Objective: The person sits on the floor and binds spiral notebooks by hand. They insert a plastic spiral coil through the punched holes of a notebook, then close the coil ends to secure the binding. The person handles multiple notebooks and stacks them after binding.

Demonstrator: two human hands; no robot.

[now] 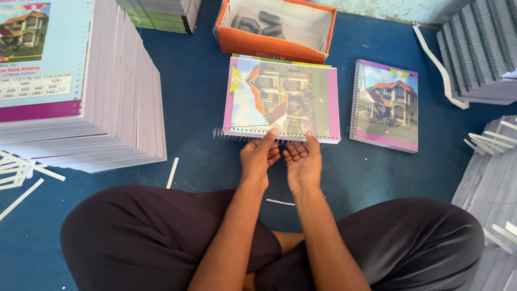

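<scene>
A notebook (281, 97) with a house picture and pink border lies on the blue floor in front of me, its punched edge toward me. A metal spiral wire (229, 136) runs along that edge and sticks out to the left. My left hand (259, 156) pinches the spiral at the near edge with thumb and fingers. Beside it, my right hand (302, 161) has its fingertips on the same edge, palm turned up. A second, bound notebook (385, 105) with a similar cover lies to the right.
An orange cardboard box (269, 46) with dark coils stands behind the notebook. A tall stack of unbound notebooks (81, 108) rises at left, more stacks (476, 54) at right. White paper strips (172, 172) litter the floor. My crossed legs (161, 231) fill the foreground.
</scene>
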